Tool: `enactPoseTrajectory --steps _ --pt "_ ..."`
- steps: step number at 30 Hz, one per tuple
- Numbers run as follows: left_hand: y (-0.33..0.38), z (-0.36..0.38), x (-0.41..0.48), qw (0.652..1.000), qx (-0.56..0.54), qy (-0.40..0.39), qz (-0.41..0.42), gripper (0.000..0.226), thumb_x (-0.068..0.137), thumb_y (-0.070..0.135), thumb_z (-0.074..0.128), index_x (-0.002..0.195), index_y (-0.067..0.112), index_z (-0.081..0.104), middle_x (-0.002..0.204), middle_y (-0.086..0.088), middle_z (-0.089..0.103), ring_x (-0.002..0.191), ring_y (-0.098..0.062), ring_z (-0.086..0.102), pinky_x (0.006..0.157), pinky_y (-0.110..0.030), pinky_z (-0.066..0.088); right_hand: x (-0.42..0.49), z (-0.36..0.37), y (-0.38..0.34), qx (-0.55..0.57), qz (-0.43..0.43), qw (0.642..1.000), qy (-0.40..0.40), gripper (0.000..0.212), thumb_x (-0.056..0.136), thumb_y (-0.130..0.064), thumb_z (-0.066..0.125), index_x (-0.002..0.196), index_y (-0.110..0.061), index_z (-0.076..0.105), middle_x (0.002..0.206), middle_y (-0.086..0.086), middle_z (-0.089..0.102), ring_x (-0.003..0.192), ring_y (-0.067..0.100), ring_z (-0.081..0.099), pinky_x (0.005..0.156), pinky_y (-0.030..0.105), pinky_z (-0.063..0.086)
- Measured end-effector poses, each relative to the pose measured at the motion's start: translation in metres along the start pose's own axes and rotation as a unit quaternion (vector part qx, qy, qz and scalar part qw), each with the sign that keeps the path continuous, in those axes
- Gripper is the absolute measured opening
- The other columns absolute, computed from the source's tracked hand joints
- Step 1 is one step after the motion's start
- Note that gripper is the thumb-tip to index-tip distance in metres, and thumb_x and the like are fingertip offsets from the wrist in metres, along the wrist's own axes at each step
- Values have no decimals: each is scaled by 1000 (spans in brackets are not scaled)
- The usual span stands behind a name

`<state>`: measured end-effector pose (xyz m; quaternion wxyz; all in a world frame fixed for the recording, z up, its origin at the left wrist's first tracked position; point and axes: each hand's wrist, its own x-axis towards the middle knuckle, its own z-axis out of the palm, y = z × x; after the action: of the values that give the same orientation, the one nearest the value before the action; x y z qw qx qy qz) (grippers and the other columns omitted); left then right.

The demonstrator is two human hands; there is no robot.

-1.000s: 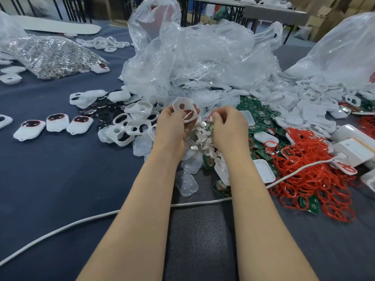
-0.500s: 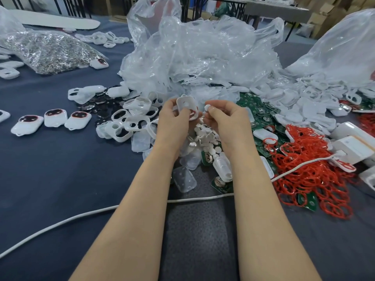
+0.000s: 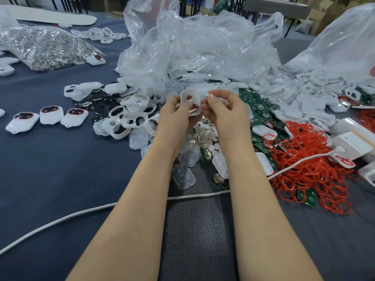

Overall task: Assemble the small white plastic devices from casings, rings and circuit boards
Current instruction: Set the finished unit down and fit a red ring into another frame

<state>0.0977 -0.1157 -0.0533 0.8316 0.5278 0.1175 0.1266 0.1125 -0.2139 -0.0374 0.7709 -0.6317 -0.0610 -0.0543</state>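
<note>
My left hand grips a white casing with a round hole and a red ring inside, held upright above the pile. Just to its right, my right hand pinches a small white button piece at its fingertips, close to the casing's edge. Below the hands lies a heap of small white round buttons. Green circuit boards and a tangle of red rings lie to the right. Open white casings lie left of the hands.
Three finished white devices sit in a row at the left. Crumpled clear plastic bags rise behind the hands. A bag of metal parts is at the far left. A white cable crosses the dark mat; white chargers stand at the right.
My right hand rose from the button heap with a small white piece pinched in its fingers and came up beside the casing. My left hand kept holding the casing.
</note>
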Motion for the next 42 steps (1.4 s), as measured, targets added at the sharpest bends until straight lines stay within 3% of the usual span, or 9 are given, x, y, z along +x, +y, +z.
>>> enactPoseTrajectory --steps 6,11,16,20,22,25,27,32,42 --pt "0 0 -3 996 80 -24 43 19 96 -1 49 109 10 58 99 -11 67 83 -14 68 72 -20 56 2 -2 2 -14 -6 1000 13 15 89 2 59 86 -13 63 72 1 64 65 8 63 72 25 55" --pt "3 -1 -6 973 208 27 98 13 94 8 55 103 17 51 101 -9 66 85 -21 69 83 -38 57 3 -4 5 -78 -39 996 30 18 88 1 60 98 -15 60 88 5 64 79 15 62 81 31 55" --pt "4 0 -9 958 256 47 117 11 93 11 56 94 20 49 99 -10 66 88 -29 68 85 -49 54 3 -5 2 -88 -55 994 42 14 88 2 59 93 -9 65 78 2 63 70 8 59 71 21 53" --pt "7 -2 -9 949 278 65 135 13 94 14 55 84 24 55 97 -8 67 92 -30 66 86 -50 53 1 -4 0 -65 -52 995 48 14 89 1 60 88 -13 63 76 2 63 68 9 61 72 26 53" --pt "7 -3 -9 953 266 66 126 18 95 15 53 81 25 55 96 -9 67 89 -26 68 83 -45 56 0 -4 -2 -69 -57 995 47 18 90 -1 59 85 -18 61 76 5 61 70 16 57 72 31 52" --pt "6 -2 -10 972 206 53 101 21 97 9 50 80 21 56 86 -5 66 62 -7 69 58 -23 56 -3 -3 -2 -106 -75 991 39 19 90 -5 60 83 -23 61 70 7 57 64 21 50 61 29 46" --pt "5 -2 -10 980 173 45 86 21 97 8 49 81 18 57 83 -3 65 56 -4 67 52 -19 54 -4 -2 -2 -124 -85 988 27 19 89 -5 61 82 -23 61 68 5 56 64 21 48 61 30 44" --pt "5 0 -5 995 85 39 32 15 95 5 51 86 13 59 92 -12 67 72 -21 70 57 -22 55 -3 0 0 -157 -97 983 17 12 87 -3 64 87 -15 66 73 -7 63 65 3 57 65 15 47" --pt "0 1 -2 998 37 29 43 15 96 0 49 91 13 51 83 -4 65 59 -2 67 58 -17 54 -2 0 5 -192 -107 975 13 11 88 -4 62 94 -14 62 77 -10 61 70 0 56 70 16 48"
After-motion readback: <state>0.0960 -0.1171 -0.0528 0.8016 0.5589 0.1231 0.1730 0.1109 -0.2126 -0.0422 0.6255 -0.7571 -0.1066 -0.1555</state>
